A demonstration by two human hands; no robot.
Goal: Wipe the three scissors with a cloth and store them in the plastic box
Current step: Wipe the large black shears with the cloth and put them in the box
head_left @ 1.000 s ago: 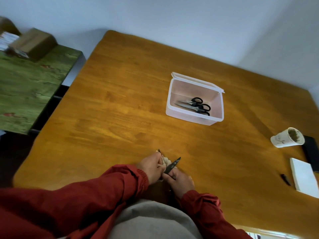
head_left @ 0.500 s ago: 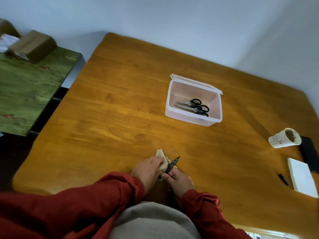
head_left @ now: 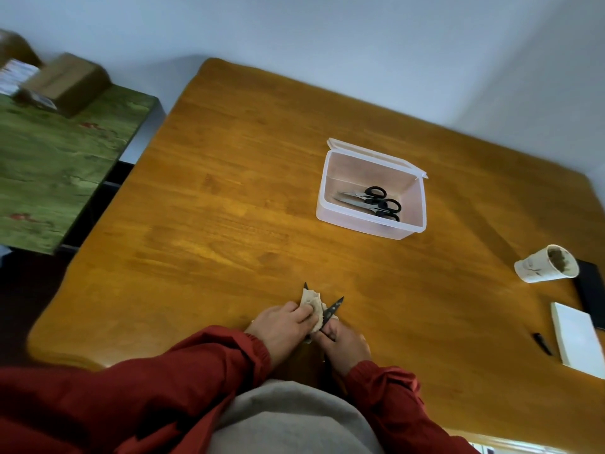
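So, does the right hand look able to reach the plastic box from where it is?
Probably yes: nothing stands between the right hand and the plastic box, whose lid is open, though the hand grips scissors.

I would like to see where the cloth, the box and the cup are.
cloth (head_left: 309, 299), head view, on its crumpled upper part.
box (head_left: 357, 225), head view, on its near wall.
cup (head_left: 533, 270), head view, on its white side.
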